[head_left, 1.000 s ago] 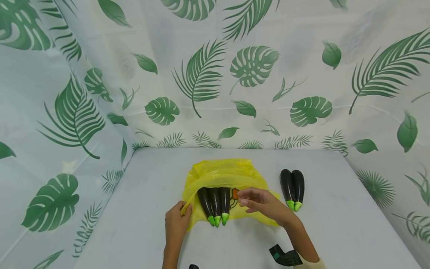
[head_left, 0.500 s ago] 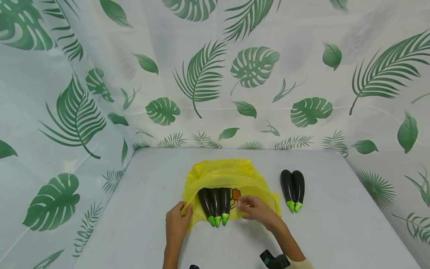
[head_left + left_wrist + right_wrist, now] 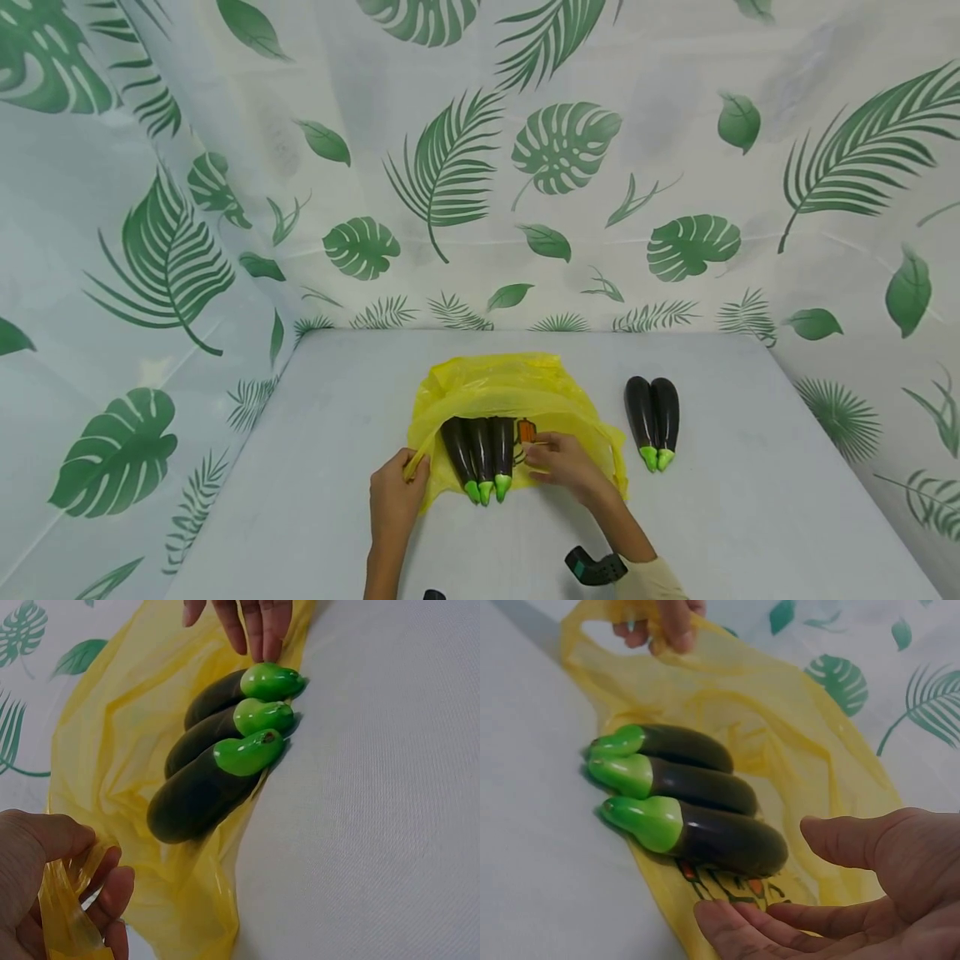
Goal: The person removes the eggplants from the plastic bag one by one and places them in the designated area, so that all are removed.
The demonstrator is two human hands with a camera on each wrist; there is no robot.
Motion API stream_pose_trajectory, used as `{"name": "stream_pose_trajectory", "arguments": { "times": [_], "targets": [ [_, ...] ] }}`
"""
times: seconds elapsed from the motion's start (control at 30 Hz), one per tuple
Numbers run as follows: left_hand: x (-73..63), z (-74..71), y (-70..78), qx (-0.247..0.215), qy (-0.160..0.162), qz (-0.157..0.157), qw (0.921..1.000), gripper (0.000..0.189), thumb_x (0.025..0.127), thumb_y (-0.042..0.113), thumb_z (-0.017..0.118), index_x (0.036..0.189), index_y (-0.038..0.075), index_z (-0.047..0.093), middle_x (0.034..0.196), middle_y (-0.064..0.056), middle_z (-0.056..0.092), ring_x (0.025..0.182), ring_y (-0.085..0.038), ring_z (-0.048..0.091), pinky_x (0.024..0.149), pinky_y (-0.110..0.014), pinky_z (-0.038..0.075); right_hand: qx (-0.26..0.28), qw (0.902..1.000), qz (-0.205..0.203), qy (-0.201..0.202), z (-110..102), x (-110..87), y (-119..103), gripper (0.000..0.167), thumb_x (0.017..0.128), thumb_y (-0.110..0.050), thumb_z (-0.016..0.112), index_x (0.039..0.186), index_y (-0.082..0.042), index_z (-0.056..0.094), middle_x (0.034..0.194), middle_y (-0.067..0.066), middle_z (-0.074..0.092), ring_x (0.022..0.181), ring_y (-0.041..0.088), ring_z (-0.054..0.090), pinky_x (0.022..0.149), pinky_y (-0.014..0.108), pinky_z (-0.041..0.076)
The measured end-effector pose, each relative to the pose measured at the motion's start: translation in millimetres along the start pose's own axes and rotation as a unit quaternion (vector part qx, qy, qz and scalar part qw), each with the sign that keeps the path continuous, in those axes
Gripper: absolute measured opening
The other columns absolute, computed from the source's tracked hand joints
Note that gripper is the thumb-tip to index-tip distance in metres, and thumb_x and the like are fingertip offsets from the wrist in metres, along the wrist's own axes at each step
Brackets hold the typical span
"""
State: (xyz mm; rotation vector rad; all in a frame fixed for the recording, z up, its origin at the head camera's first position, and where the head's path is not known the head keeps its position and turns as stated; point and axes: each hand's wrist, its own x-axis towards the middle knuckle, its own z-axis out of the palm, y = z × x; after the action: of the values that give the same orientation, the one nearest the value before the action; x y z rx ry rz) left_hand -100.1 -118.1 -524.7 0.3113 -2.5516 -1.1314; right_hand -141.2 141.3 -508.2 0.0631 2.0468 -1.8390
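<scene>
Head view, left hand (image 3: 397,490): pinches yellow bag (image 3: 487,375); better raised.
Right hand (image 3: 566,464): empty, thumb apart, beside three eggplants (image 3: 481,454); should move gently.

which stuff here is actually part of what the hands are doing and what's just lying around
In the job:
- yellow bag, gripped by the left hand
- three eggplants in its open mouth, beside the right hand

Lying about:
- pair of eggplants right of the bag, untouched, though possibly meant for it
- leaf-print sheet, seemingly just backdrop
</scene>
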Motion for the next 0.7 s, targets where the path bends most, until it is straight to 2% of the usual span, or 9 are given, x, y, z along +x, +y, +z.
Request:
{"name": "stream_pose_trajectory", "arguments": {
  "times": [0.17, 0.43, 0.57, 0.7],
  "targets": [
    [-0.4, -0.5, 0.0, 0.000, 0.004, 0.004, 1.0000, 0.007, 0.086, 0.015, 0.073, 0.085, 0.008, 0.071, 0.069, 0.000, 0.063, 0.057, -0.007, 0.043, 0.051, -0.021, 0.036, 0.001, 0.9999, 0.006, 0.016, 6.8, 9.3, 3.3, 0.052, 0.098, -0.015, 0.057, 0.134, 0.019, 0.041, 0.122, 0.031, 0.054, 0.110, 0.041, 0.061, 0.086, 0.047, 0.055],
    [0.0, -0.9, -1.0, -0.001, 0.001, -0.004, 1.0000, 0.007, 0.086, 0.016, 0.073, 0.085, 0.009, 0.071, 0.068, 0.000, 0.063, 0.057, -0.008, 0.043, 0.052, -0.021, 0.036, -0.038, 0.9984, 0.011, 0.040, 15.6, 13.9, -0.2, 0.058, 0.094, -0.018, 0.064, 0.132, 0.019, 0.043, 0.126, 0.033, 0.055, 0.108, 0.042, 0.063, 0.082, 0.045, 0.056],
    [0.2, -1.2, -0.8, -0.003, 0.000, -0.004, 1.0000, 0.007, 0.086, 0.016, 0.073, 0.085, 0.009, 0.071, 0.068, 0.000, 0.063, 0.057, -0.007, 0.044, 0.052, -0.021, 0.037, -0.061, 0.9968, 0.008, 0.052, 19.9, 14.8, -0.1, 0.061, 0.092, -0.020, 0.067, 0.133, 0.019, 0.043, 0.121, 0.031, 0.058, 0.105, 0.039, 0.065, 0.078, 0.044, 0.057],
    [0.3, -1.2, -0.5, -0.004, 0.000, -0.001, 1.0000, 0.007, 0.086, 0.016, 0.072, 0.085, 0.009, 0.071, 0.068, 0.000, 0.062, 0.056, -0.008, 0.043, 0.052, -0.021, 0.037, -0.102, 0.9924, -0.007, 0.069, 24.3, 17.8, 1.2, 0.061, 0.090, -0.023, 0.071, 0.130, 0.016, 0.048, 0.111, 0.027, 0.061, 0.094, 0.033, 0.068, 0.073, 0.042, 0.058]
  ]
}}
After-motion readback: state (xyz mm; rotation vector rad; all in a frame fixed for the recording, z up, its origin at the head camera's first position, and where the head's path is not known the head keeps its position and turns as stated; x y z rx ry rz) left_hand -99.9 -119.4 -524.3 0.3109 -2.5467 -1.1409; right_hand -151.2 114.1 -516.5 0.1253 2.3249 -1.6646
